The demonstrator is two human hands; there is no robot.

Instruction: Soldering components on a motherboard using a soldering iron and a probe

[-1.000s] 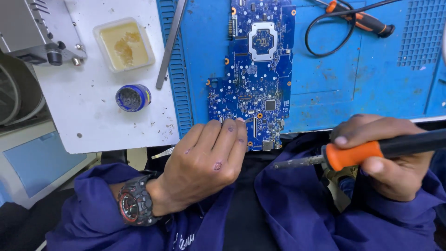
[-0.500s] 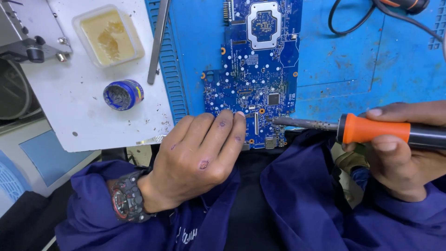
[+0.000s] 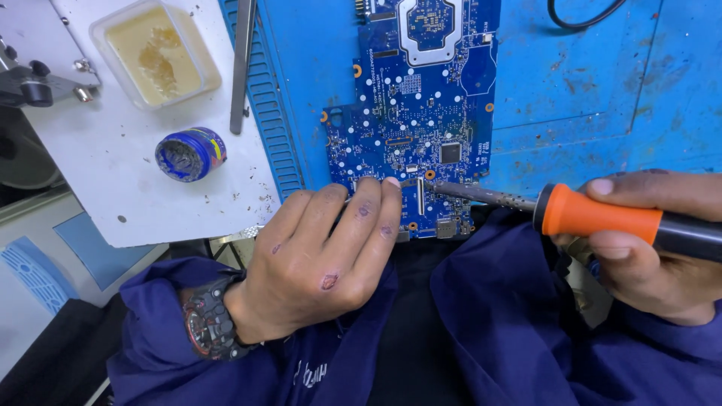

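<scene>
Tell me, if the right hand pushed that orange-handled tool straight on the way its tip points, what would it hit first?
Probably the left hand's fingers. The right hand aims the soldering iron leftward, low over the blue circuit board; its tip already sits at the board beside those fingertips, though depth is hard to judge.

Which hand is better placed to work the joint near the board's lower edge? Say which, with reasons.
Right. The right hand grips the soldering iron, tip at the circuit board. The left hand rests flat on the board's edge, holding no tool.
</scene>
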